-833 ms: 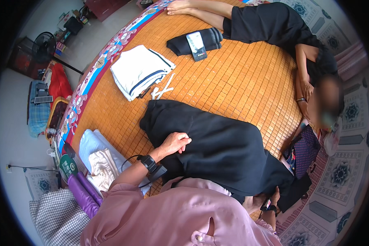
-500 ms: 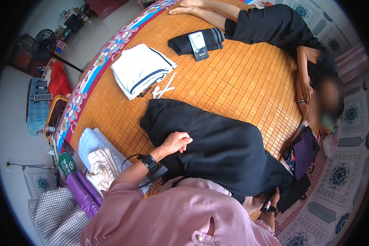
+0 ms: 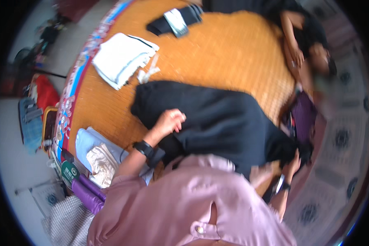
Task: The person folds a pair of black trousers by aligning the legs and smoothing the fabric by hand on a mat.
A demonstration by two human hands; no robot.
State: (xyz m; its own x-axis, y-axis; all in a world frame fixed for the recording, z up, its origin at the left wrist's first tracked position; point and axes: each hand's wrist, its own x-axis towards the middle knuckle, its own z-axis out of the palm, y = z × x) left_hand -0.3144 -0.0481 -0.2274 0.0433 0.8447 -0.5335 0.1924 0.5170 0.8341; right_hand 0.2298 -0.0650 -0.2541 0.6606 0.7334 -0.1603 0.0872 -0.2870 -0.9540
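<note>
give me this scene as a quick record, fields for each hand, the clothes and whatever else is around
left hand: fingers curled, over the black cloth; contact unclear; the hand wears a wristband
right hand: the hand is at the black cloth's right end; grip blurred
clothes: folded white clothes; cream cloth on light blue cloth
phone: the phone rests on a folded dark cloth
surface: orange-brown mat
nearby: another person in black, upper right

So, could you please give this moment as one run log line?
left hand: loosely curled over black garment; right hand: at its right end, grip unclear; nearby: folded white cloth, phone on dark cloth
</note>
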